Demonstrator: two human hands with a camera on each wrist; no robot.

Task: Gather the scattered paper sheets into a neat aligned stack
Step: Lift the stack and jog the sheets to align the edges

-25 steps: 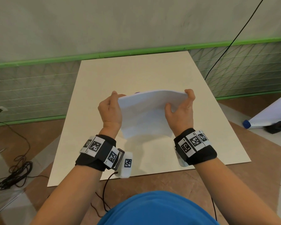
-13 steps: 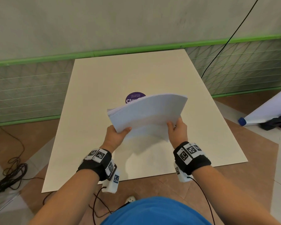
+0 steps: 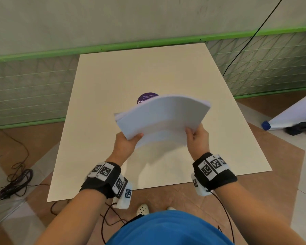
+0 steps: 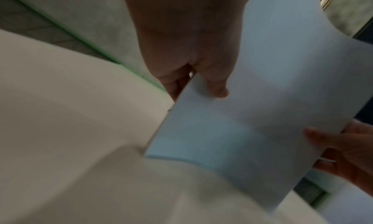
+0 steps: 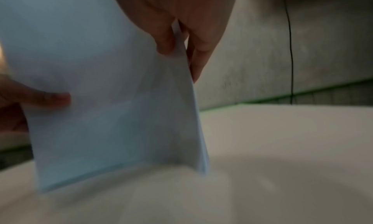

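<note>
A stack of white paper sheets (image 3: 163, 117) is held in the air above the cream board (image 3: 99, 96), bowed upward in the middle. My left hand (image 3: 131, 138) pinches its near left corner, thumb on top. My right hand (image 3: 195, 132) pinches the near right edge. In the left wrist view the paper stack (image 4: 262, 99) is clamped between thumb and fingers of the left hand (image 4: 193, 77), with the right hand's fingers (image 4: 331, 141) at its far side. The right wrist view shows the right hand (image 5: 179, 42) gripping the sheets (image 5: 105, 99), whose lower edge hangs close to the board.
A purple round sticker (image 3: 145, 99) lies on the board, half hidden behind the paper. Black cables (image 3: 12, 181) coil on the floor at the left. A white roll with a blue cap (image 3: 266, 125) and dark cloth (image 3: 302, 127) lie at the right. The green-trimmed wall (image 3: 148, 41) is behind.
Both hands shifted from the upper side edges of the stack to its near edge, and the stack tipped from upright toward flatter. The purple sticker came into view.
</note>
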